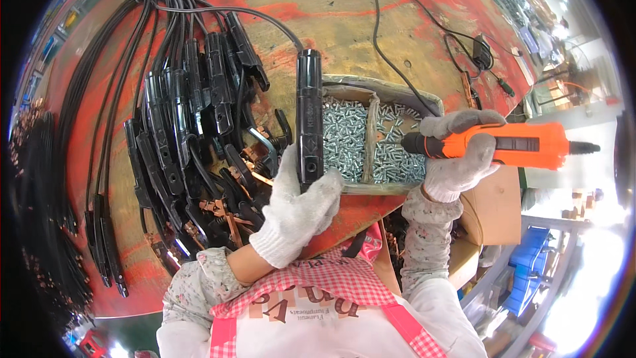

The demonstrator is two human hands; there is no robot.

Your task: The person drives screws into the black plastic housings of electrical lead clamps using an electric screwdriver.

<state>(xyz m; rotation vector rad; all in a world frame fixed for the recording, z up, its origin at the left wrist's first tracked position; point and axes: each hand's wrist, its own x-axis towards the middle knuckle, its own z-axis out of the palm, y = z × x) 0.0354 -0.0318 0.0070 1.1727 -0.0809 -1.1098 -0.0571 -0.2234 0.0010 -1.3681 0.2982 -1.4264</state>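
My left hand [298, 215], in a white knitted glove, grips the lower end of a black ribbed plastic handle [309, 106] that stands lengthwise in view, a black cable running from its far end. My right hand [464, 159], also gloved, is wrapped round an orange electric screwdriver [530, 146]. Its black nose points left, over a divided box [331, 191] whose two compartments hold many small silver screws [343, 136]. The handle lies along the box's left side. Whatever the left fingers cover at the handle's near end is hidden.
A pile of black-handled clamps [192, 126] with copper-coloured jaws covers the table's left half, their cables looped at the back. More black cables [46, 225] hang at the far left. A thin cord [377, 33] and a small black adapter [481, 53] lie back right. A cardboard box [493, 205] stands right.
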